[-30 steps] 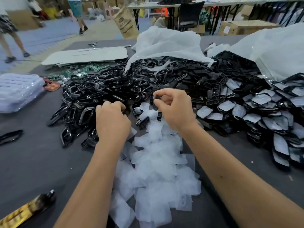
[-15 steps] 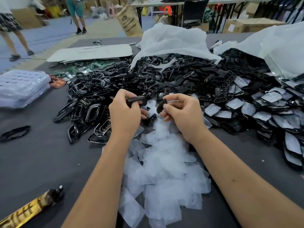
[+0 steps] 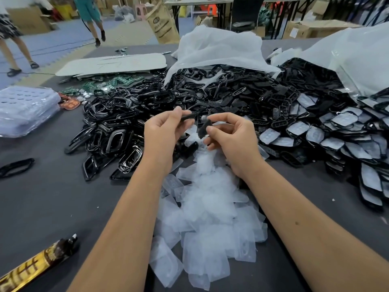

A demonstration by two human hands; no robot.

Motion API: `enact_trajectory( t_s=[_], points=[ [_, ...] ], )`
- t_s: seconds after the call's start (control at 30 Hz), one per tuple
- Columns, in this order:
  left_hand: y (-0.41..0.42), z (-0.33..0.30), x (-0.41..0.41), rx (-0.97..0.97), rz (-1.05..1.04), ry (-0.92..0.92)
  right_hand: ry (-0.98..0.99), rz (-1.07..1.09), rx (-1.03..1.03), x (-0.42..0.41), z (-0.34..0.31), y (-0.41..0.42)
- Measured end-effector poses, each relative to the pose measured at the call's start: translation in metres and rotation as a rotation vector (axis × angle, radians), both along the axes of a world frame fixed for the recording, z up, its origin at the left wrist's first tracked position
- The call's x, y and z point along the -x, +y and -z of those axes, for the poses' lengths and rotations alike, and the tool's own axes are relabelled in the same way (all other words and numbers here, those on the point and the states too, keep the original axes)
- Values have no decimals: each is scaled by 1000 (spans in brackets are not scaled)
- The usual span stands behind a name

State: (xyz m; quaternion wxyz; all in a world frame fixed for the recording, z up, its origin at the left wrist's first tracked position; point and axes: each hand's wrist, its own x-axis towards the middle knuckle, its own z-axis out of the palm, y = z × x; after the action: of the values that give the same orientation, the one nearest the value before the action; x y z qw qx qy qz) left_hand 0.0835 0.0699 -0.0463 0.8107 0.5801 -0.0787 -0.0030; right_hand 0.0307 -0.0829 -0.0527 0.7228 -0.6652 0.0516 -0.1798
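Work in hand: by the look of it, two small black plastic parts are being brought together above the counter [image 3: 52, 197].
Left grip: the left hand [image 3: 166, 133] pinches a slim black piece [image 3: 189, 116] between thumb and fingertips. Its free end points toward 3 o'clock, probably so that this end can meet the other part.
Right grip: the right hand [image 3: 231, 142] has its fingers curled, and thumb and forefinger pinch a black shell [image 3: 203, 128]. It is tilted, likely so that one face turns toward the left hand.
Where the parts are: both are held up off the counter in the gap between the hands. They are very near each other, but I cannot tell whether they touch.
Clear films [image 3: 210, 207]: heaped at 6 o'clock of the hands, between the forearms, probably so either hand can reach them.
Loose black frames [image 3: 117, 131]: piled at 9 o'clock, beside the left hand, seemingly as supply.
Film-covered pieces [image 3: 345, 142]: spread at 3 o'clock, well apart from the loose frames. This looks like a finished lot kept separate.
White bags [image 3: 219, 49]: at 12 o'clock, lying open with black parts spilling toward the hands.
Risk: a fingertip pinch on small, smooth parts could slip when they are pressed together.
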Motion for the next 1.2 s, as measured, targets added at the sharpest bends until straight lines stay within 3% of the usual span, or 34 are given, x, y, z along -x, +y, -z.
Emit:
enact_trajectory(
  t_s=[0.27,0.6,0.9,1.2],
  points=[
    [-3,5,0,-325,-95,-186,-5,39,-81,1,-2,-1],
    [-5,6,1,-330,-39,-210,-18,13,-114,0,-2,-3],
    [-10,3,7,-613,95,-360,-58,-46,-147,1,-3,-3],
    [-12,3,8,-602,-118,-330,-68,-15,-139,2,-2,-3]
  ],
)
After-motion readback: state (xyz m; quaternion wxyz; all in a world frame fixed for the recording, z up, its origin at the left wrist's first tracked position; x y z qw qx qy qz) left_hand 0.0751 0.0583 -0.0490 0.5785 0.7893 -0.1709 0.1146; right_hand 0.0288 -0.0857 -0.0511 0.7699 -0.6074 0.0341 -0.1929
